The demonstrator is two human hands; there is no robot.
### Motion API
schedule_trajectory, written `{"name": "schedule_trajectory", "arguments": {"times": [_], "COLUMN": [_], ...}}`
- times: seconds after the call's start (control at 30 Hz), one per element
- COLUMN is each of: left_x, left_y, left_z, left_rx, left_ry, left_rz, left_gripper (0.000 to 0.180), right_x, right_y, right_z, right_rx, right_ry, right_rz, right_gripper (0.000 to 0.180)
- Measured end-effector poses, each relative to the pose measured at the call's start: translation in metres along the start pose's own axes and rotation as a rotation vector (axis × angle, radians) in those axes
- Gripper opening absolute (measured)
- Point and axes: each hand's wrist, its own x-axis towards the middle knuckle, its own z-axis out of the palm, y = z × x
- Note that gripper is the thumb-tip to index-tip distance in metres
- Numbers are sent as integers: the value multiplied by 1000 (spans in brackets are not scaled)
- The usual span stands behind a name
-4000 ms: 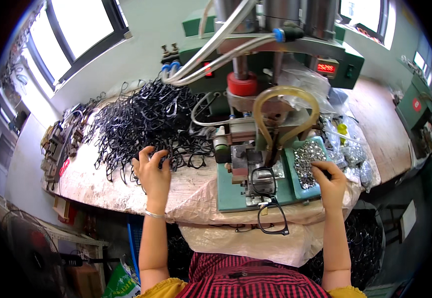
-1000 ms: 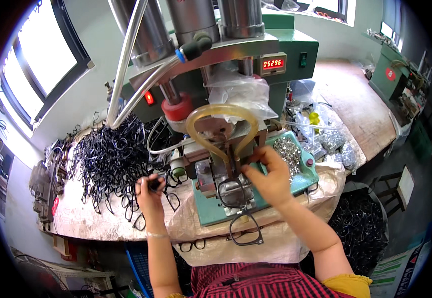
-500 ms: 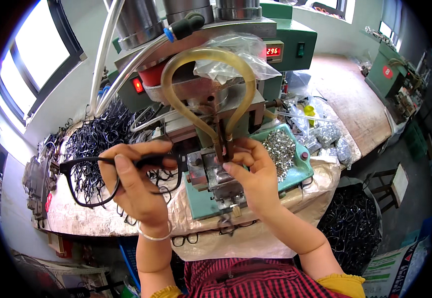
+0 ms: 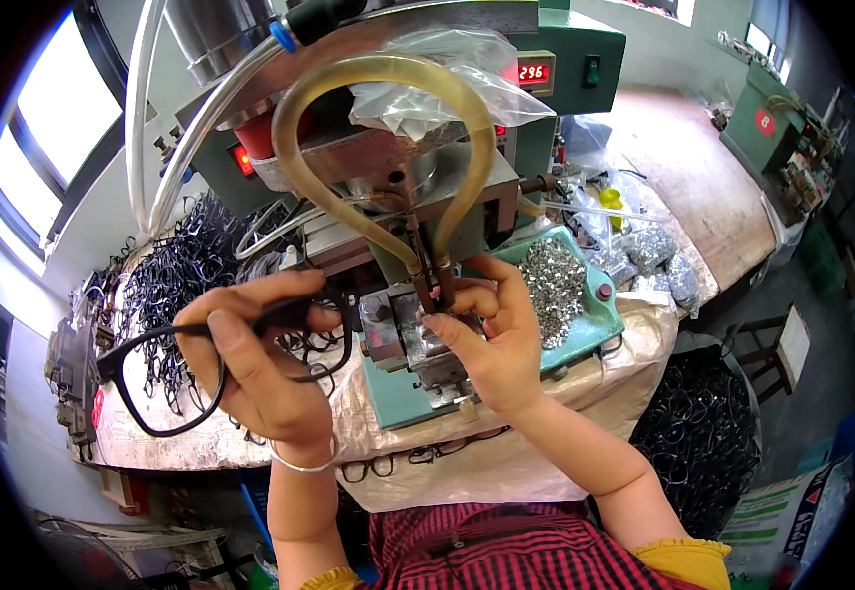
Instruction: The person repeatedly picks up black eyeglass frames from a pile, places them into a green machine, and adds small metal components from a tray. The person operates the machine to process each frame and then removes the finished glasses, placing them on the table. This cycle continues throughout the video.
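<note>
My left hand (image 4: 265, 369) is closed around a black eyeglass frame (image 4: 106, 368), held tilted in front of the machine, with one rim jutting out to the left. The fingers cover its middle. At the machine's narrow dark tool head (image 4: 423, 265), my right hand (image 4: 501, 349) has its thumb and fingers pinched together. Whatever lies between those fingertips is too small to make out. Just under them sits a metal fixture block (image 4: 415, 344) on a green base. A yellowish hose (image 4: 476, 108) loops down to the tool head.
A teal tray (image 4: 599, 329) of small metal pieces (image 4: 552, 285) stands right of the fixture. Black eyeglass frames (image 4: 191, 251) are heaped at the left, and more fill a sack (image 4: 698, 433) at the lower right. Clear bags (image 4: 651, 246) of metal parts lie beyond the tray.
The view has shifted slightly. My left hand has tilted the eyeglass frame, its left end now lower. My right hand stays at the tool head, its fingers slightly shifted.
</note>
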Motion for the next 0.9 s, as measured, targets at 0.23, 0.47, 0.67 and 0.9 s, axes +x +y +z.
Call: {"name": "schedule_trajectory", "arguments": {"times": [0.23,0.47,0.67,0.9], "left_x": [7,-1,-12,-80], "left_y": [0,-1,9,-7], "left_z": [-2,-6,-13,-12], "left_rx": [-34,-95,-250,-987], "left_ry": [-53,-52,-201,-662], "left_rz": [-17,-29,-178,-1600], "left_gripper": [27,27,27,23], "right_x": [-1,-4,-14,16], "right_y": [3,-8,-23,2], "right_z": [-2,0,-10,-118], "right_rx": [100,148,-129,-1410], "right_ry": [23,29,-39,23], "right_rz": [-53,64,46,-212], "right_gripper": [64,60,59,27]}}
